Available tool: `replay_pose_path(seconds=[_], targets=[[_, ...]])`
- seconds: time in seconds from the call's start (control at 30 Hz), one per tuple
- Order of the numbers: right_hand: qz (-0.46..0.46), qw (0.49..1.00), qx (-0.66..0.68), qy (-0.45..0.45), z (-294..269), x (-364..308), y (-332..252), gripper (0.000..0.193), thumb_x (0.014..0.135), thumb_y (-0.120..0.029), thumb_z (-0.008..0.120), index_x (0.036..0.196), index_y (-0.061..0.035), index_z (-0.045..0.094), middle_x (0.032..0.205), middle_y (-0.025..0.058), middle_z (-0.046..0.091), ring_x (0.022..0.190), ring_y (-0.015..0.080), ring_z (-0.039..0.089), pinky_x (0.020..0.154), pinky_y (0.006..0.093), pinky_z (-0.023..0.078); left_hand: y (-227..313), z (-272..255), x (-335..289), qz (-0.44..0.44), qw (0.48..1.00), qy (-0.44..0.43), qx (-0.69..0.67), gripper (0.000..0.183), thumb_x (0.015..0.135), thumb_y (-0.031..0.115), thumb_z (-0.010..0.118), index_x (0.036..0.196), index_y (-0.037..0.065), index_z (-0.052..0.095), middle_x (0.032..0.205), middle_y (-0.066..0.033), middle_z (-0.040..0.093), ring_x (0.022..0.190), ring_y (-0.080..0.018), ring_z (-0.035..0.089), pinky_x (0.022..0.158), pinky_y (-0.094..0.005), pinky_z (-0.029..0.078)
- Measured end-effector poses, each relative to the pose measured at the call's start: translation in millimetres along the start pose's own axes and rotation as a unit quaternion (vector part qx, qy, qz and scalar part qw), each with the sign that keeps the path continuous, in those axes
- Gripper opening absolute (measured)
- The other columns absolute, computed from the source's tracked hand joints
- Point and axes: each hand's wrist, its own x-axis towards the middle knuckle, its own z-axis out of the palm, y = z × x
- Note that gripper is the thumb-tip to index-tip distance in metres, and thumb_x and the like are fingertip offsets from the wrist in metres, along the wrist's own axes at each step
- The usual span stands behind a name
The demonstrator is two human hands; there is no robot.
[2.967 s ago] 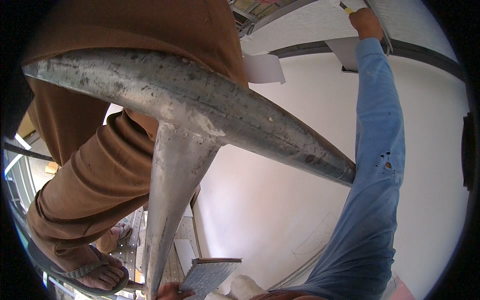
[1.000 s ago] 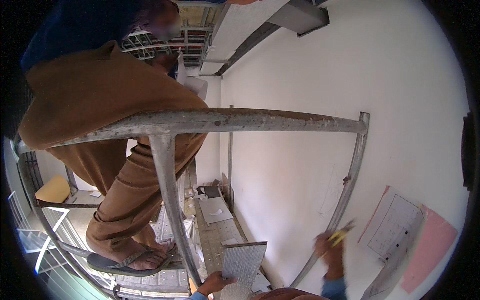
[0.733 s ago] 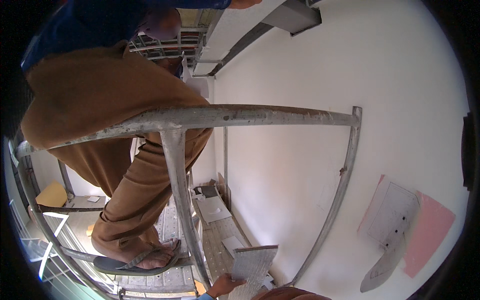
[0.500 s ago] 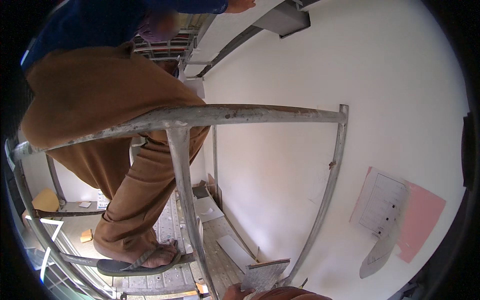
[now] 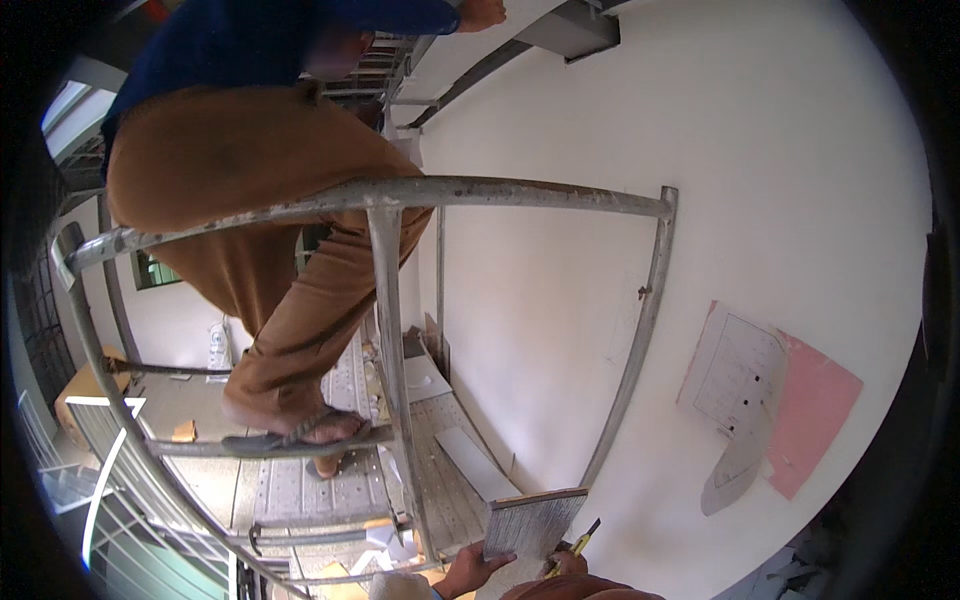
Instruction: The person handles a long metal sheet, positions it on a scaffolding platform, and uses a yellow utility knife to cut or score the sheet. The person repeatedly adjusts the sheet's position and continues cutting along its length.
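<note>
At the lower edge, my left hand (image 5: pixel 470 570) grips the lower left edge of a small grey board piece (image 5: pixel 533 522) with a streaked face and a brownish top edge. To its right, my right hand (image 5: pixel 568 565) is closed around a yellow utility knife (image 5: pixel 582 541). The knife's dark blade points up and to the right, beside the board's right edge. Part of my right hand is hidden behind a rounded brownish shape at the bottom.
A person in brown trousers (image 5: pixel 240 150) stands with a sandalled foot on a rung of the metal scaffold frame (image 5: pixel 520 193). Beyond lie perforated metal planks (image 5: pixel 315 480) and a white board strip (image 5: pixel 475 463). A pink sheet with papers (image 5: pixel 815 410) is on the white wall (image 5: pixel 780 180).
The view has shifted, bringing more of both hands, the board and the yellow knife into sight. The scaffold and the person on it appear higher in the picture.
</note>
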Motion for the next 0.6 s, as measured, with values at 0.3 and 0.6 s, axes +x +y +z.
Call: replay_pose_path(seconds=[0.3,0.6], targets=[[0.165,0.908,0.357,0.141,-83.4,-120.8,71.1,0.024,0.096,-0.027,0.059,0.086,-0.0061,0.067,0.068,0.0088,0.062,0.055,0.0192,0.058,0.046,0.0318,0.046,3.8,131.0,-107.2,0.097,0.995,-0.005,0.037,0.036,0.089,0.028,0.084,0.115,0.005,0.074,0.104,-0.0131,0.077,0.099,-0.0208,0.072,0.089,-0.0356,0.055],[0.05,0.982,0.18,-0.025,-122.2,-205.8,89.1,0.033,0.09,-0.018,0.069,0.117,0.0008,0.063,0.095,0.0153,0.073,0.064,0.0237,0.066,0.055,0.0342,0.056,13.3,141.7,-197.5,0.165,0.981,0.02,0.098,0.034,0.088,0.026,0.083,0.109,0.003,0.071,0.102,-0.0154,0.072,0.096,-0.0306,0.071,0.084,-0.0396,0.056]])
